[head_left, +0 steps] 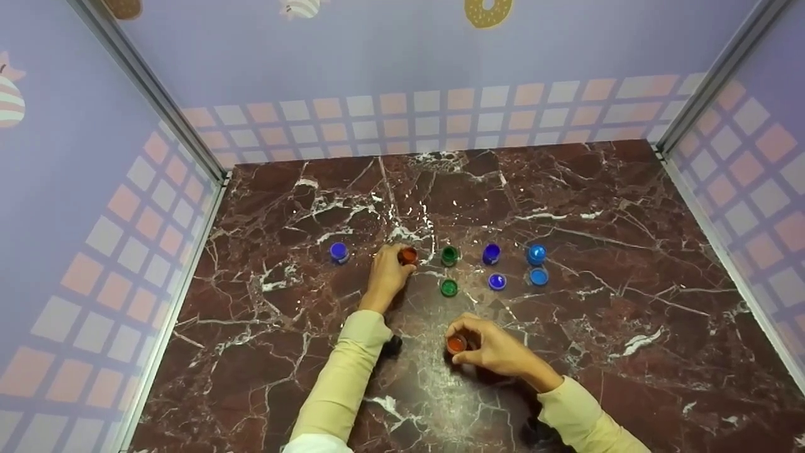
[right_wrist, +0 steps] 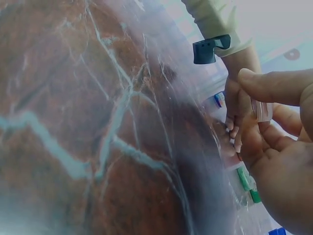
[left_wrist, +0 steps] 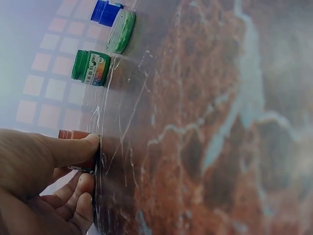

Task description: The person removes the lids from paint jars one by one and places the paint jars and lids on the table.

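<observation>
My left hand [head_left: 385, 275] grips a small orange-brown paint jar [head_left: 409, 256] that stands on the marbled tabletop. In the left wrist view the thumb and fingers close round this jar [left_wrist: 73, 134], whose threaded neck shows uncapped. Nearer the front, my right hand [head_left: 500, 349] pinches a small round lid [head_left: 456, 344] with orange inside it. Seen from the right wrist, the lid [right_wrist: 264, 111] looks clear-rimmed between thumb and fingers, above the table. Just right of the left hand stands an uncapped green paint jar [head_left: 449, 255], with a green lid [head_left: 449, 287] in front of it.
Further right are a dark blue jar [head_left: 492, 253] with its lid [head_left: 497, 281] and a light blue jar [head_left: 536, 254] with its lid [head_left: 539, 276]. Another blue jar [head_left: 339, 252] stands left of the left hand. Patterned panels [head_left: 427, 116] border the table's back and sides.
</observation>
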Demonstrator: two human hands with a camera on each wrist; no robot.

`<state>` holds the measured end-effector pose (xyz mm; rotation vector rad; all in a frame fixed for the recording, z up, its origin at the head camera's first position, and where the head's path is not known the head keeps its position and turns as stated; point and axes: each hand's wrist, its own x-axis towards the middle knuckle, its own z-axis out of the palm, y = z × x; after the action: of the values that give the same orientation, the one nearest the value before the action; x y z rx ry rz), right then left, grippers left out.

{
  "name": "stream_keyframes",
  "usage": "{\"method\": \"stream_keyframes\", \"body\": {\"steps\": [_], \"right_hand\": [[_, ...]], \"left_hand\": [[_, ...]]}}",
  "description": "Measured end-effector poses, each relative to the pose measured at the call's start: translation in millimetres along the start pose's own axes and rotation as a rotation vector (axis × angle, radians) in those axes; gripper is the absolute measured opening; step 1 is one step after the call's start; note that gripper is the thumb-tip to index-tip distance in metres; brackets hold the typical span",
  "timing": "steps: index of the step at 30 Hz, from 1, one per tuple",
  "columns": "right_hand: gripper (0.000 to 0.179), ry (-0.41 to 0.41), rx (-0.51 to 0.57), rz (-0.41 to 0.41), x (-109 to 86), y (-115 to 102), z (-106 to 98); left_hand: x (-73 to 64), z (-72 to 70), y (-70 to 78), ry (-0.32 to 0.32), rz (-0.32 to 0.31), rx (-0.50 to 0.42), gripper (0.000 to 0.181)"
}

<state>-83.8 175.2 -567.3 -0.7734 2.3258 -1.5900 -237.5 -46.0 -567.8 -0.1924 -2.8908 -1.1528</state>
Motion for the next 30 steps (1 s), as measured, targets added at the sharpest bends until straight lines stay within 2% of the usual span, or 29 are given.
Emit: {"method": "stream_keyframes", "body": {"steps": [10, 20, 30], "right_hand": [[0.034, 0.08, -0.082, 0.018, 15.0, -5, 3], [0.04, 0.118, -0.095, -0.024, 26.0, -12, 6], [0.036, 0.135, -0.131, -0.003, 37.6, -16, 8]], "left_hand": [[-0.4, 1.0, 1.4, -0.023, -0.06, 0.019, 0.04], [-1.7, 1.3, -0.9, -0.03, -0.043, 0.034, 0.041], [-8.9, -4.3, -0.8, -0.018, 0.003, -0.018, 0.044]]}}
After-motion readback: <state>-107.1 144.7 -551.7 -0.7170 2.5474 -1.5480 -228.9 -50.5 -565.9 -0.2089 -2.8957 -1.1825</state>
